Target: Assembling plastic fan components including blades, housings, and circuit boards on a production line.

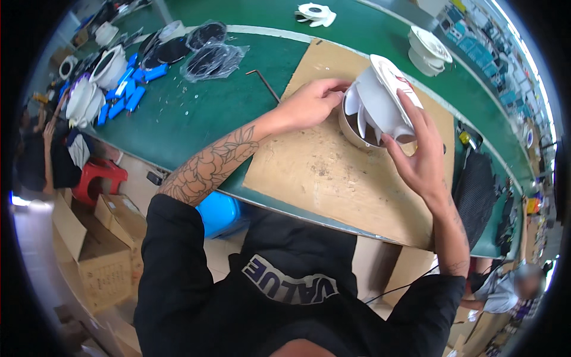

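A white plastic fan part (pixel 383 98) with curved blades leans tilted over a round, pale housing ring (pixel 357 140) on a cardboard sheet. My right hand (pixel 419 146) grips the fan part from its right side, the fingers on its flat top and the thumb at its lower edge. At the ring's left rim, my left hand (pixel 312 104) has its fingers curled and pressed against the parts. Some of its fingertips are hidden behind the white plastic. Left of the cardboard lies a dark hex key (pixel 263 85), close to my left wrist.
The brown cardboard sheet (pixel 309 172) covers part of the green table (pixel 208 128). Blue packs (pixel 126 89), white fan housings (pixel 86 102) and bagged black discs (pixel 214 59) lie at left. Another white housing (pixel 427 52) stands at far right, near a black mesh piece (pixel 476 190). Co-workers are at both sides.
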`<state>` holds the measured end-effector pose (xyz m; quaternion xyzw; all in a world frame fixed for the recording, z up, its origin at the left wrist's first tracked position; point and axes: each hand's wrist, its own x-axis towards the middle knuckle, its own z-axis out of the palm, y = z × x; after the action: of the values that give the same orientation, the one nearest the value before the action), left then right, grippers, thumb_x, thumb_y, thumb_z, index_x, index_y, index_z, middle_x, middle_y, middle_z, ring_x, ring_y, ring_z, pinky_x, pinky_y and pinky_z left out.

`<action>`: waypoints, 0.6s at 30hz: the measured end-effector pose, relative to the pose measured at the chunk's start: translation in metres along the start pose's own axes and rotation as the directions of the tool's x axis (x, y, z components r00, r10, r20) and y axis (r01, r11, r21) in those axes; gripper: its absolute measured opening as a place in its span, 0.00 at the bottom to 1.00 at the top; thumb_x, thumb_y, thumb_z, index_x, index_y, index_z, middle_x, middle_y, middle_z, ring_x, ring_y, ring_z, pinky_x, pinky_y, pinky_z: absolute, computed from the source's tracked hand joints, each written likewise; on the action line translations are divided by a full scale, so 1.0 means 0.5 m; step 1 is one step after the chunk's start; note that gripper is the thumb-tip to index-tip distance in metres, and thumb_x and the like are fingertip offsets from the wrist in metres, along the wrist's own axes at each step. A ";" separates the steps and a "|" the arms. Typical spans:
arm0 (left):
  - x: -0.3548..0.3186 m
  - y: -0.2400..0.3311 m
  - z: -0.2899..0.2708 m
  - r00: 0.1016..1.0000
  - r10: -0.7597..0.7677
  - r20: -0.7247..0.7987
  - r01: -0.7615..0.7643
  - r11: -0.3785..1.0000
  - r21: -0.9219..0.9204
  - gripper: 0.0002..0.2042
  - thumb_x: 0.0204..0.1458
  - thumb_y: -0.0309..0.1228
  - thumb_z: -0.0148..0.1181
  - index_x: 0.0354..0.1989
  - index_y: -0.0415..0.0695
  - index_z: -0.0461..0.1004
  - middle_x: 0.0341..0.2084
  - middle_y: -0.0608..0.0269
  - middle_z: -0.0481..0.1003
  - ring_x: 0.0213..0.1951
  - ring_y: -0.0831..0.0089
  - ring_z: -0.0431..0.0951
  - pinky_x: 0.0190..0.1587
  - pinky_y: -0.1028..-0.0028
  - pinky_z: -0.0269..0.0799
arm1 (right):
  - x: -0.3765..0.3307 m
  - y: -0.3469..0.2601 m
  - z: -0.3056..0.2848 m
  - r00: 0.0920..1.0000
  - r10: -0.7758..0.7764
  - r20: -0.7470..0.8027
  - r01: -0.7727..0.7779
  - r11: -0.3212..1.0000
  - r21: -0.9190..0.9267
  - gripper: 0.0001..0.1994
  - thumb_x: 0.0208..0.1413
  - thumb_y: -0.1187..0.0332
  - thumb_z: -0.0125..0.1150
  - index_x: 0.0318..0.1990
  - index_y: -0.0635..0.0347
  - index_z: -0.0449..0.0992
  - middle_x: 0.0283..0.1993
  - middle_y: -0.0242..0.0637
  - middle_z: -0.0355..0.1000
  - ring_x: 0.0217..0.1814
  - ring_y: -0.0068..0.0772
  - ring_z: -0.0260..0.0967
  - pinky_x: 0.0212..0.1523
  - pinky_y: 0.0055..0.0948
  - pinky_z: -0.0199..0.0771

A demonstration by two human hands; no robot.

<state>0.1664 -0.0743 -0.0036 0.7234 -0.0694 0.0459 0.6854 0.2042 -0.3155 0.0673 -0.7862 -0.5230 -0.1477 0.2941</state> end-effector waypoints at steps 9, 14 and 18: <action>-0.085 0.016 -0.146 0.974 0.225 -0.003 -0.082 0.368 0.926 0.15 0.50 0.21 0.51 0.47 0.39 0.73 0.42 0.50 0.73 0.49 0.52 0.71 0.54 0.61 0.67 | -0.022 0.010 -0.021 0.964 -0.018 0.264 0.091 0.960 -0.265 0.33 0.51 0.65 0.66 0.66 0.48 0.63 0.54 0.49 0.66 0.57 0.51 0.63 0.69 0.52 0.50; -0.075 -0.001 -0.177 0.928 0.061 -0.367 0.329 0.327 0.886 0.13 0.52 0.28 0.55 0.45 0.36 0.73 0.38 0.47 0.76 0.45 0.49 0.75 0.50 0.59 0.71 | -0.028 0.007 -0.008 0.962 0.016 0.271 0.076 0.943 -0.325 0.33 0.52 0.65 0.64 0.67 0.48 0.61 0.55 0.49 0.67 0.59 0.50 0.63 0.68 0.52 0.50; -0.033 -0.008 -0.176 0.921 -0.002 -0.389 0.364 0.361 0.859 0.16 0.48 0.30 0.59 0.44 0.34 0.72 0.42 0.40 0.76 0.48 0.47 0.76 0.50 0.58 0.71 | -0.032 -0.013 0.000 0.982 0.001 0.191 0.056 0.954 -0.294 0.30 0.52 0.68 0.64 0.64 0.49 0.65 0.53 0.48 0.69 0.57 0.48 0.65 0.65 0.52 0.54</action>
<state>0.1533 0.0145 -0.0053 0.9649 0.1631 0.1161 0.1699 0.1918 -0.3255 0.0608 -0.8245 -0.5314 -0.1538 0.1194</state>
